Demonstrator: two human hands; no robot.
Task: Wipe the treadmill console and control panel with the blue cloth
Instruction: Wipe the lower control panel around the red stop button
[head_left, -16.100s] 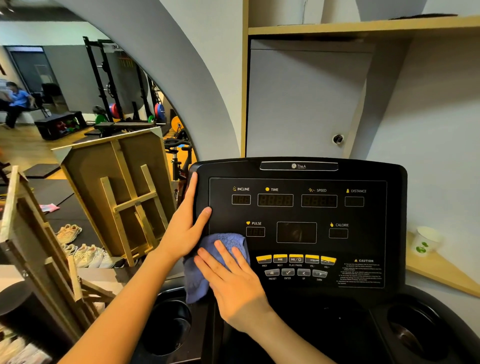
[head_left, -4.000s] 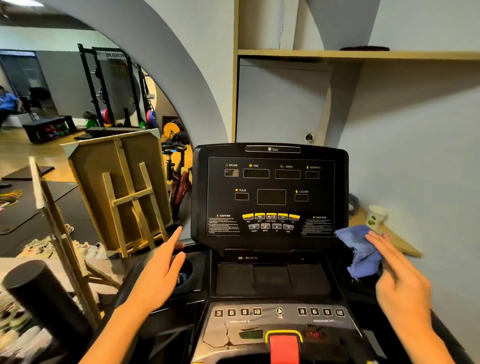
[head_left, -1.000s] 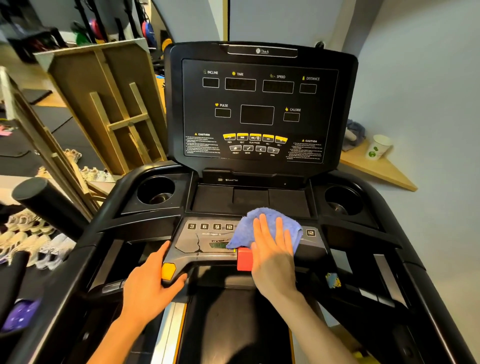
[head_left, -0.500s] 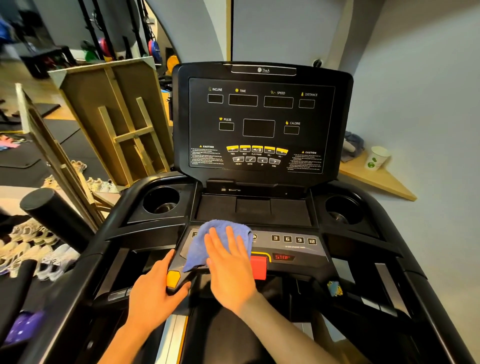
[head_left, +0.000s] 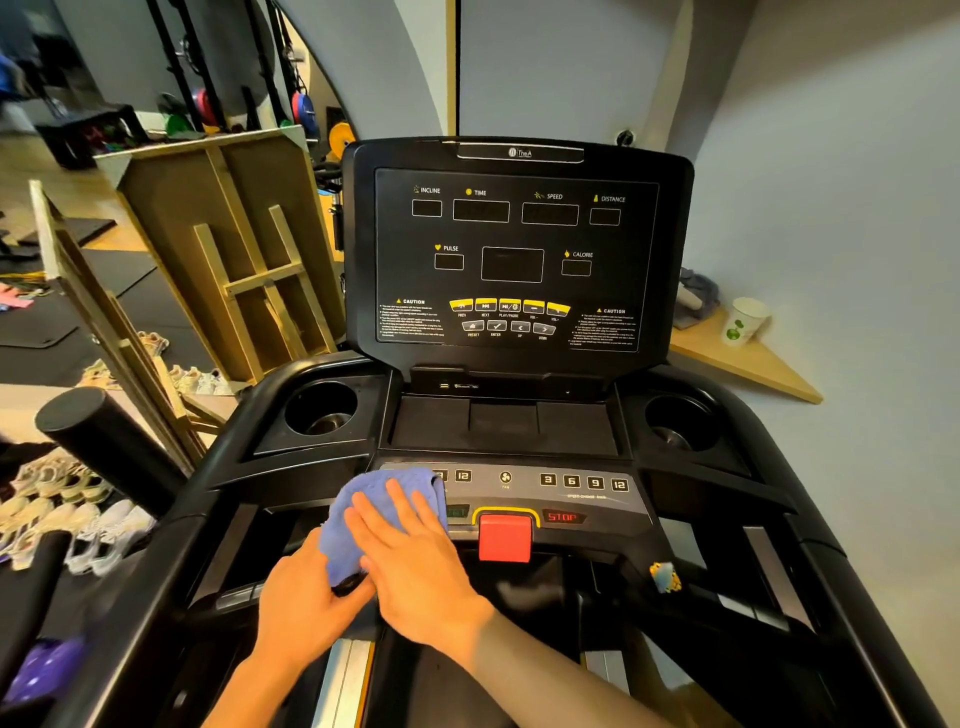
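Observation:
The black treadmill console (head_left: 517, 249) stands upright ahead, its displays dark. Below it lies the grey control panel (head_left: 582, 491) with number keys and a red stop button (head_left: 505, 538). The blue cloth (head_left: 358, 514) is spread over the panel's left end. My right hand (head_left: 410, 561) lies flat on the cloth, fingers spread, pressing it down. My left hand (head_left: 301, 603) grips the panel's lower left edge, touching the cloth's near corner.
Two cup holders, one at the left (head_left: 322, 410) and one at the right (head_left: 680, 421), flank a black tray. Wooden easels (head_left: 228, 249) lean at the left above several shoes (head_left: 78, 519). A paper cup (head_left: 744, 319) stands on a wooden shelf (head_left: 753, 364) at the right.
My right hand has slid the cloth from the panel's middle to its left end, uncovering the red stop button. The left hand has stayed on the lower left edge.

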